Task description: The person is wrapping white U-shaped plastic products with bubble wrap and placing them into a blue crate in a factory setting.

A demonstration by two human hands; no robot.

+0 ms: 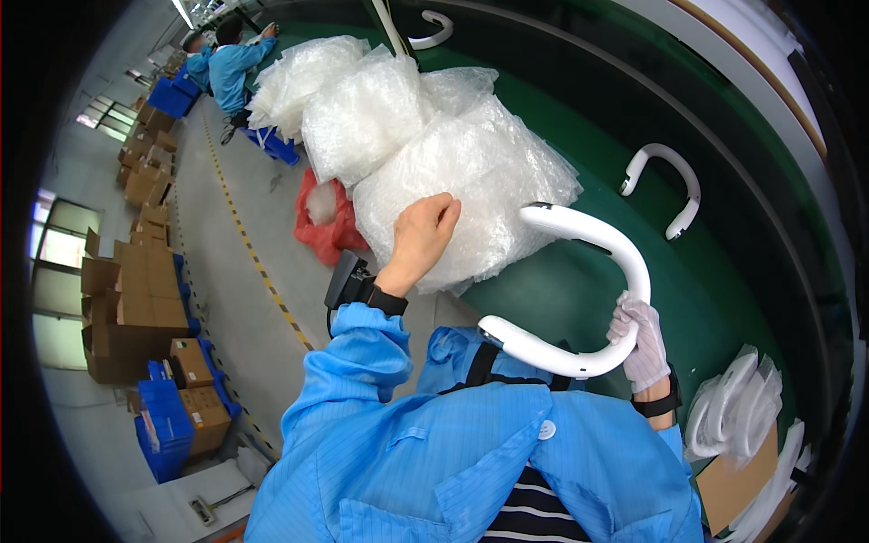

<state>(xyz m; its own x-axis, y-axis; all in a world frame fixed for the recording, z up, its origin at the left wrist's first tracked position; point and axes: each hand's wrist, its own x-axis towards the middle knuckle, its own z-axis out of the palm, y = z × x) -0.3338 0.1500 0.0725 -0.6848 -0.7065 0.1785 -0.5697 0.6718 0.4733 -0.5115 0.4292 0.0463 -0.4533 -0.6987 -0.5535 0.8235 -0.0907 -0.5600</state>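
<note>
My right hand [641, 339], in a thin whitish glove, is wrapped round the curved middle of a white U-shaped neck massager [608, 237]. The massager's two arms point left, with dark pads near their tips. My bare left hand [424, 237] is closed, thumb against curled fingers, over a big pile of clear bubble-wrap bags [489, 172]. Its fingertips are partly hidden, so I cannot tell whether they pinch a bag's plastic. A second white U-shaped massager [674, 181] lies on the green table [534, 294] to the right.
Bagged white massagers [735, 407] lie near right, beside a cardboard piece [738, 484]. A red plastic bag [328, 217] sits left of the pile. Another white curved piece [434, 32] lies far back. Two people in blue [231, 68] work at the far left; cardboard boxes [140, 308] line the wall.
</note>
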